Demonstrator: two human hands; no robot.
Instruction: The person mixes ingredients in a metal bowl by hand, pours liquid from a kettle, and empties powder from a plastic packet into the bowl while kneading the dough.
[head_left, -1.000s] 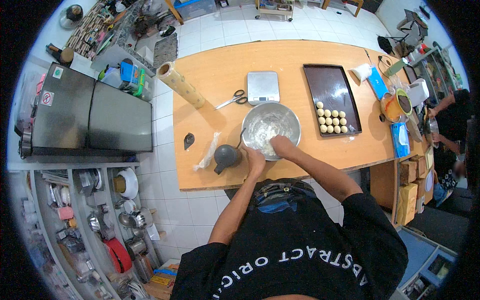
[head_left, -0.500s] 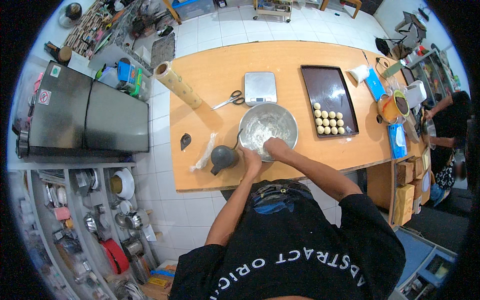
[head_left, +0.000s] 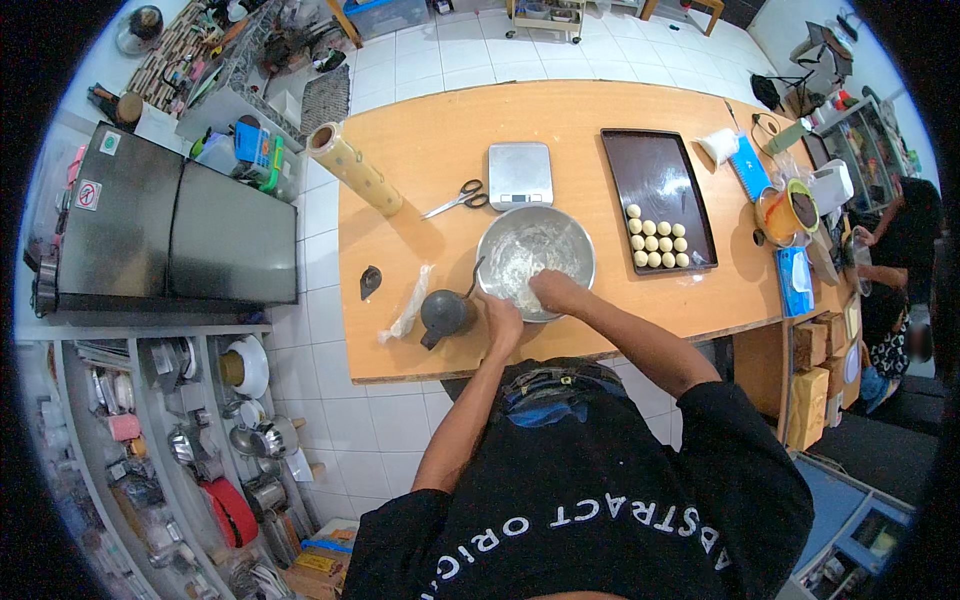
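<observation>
The left hand [head_left: 503, 322] grasped a round silver metal bowl [head_left: 577, 245]; the right hand [head_left: 558, 292], inside, left its fingers' state unclear; a slack left grip risked tipping.

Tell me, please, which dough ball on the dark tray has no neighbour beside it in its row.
The dough ball at the group's far-left corner on the dark tray: it sits alone in its row, while the nearer rows each hold several.

Open gap — bowl [head_left: 574, 236] left, tray [head_left: 648, 165] right
</observation>
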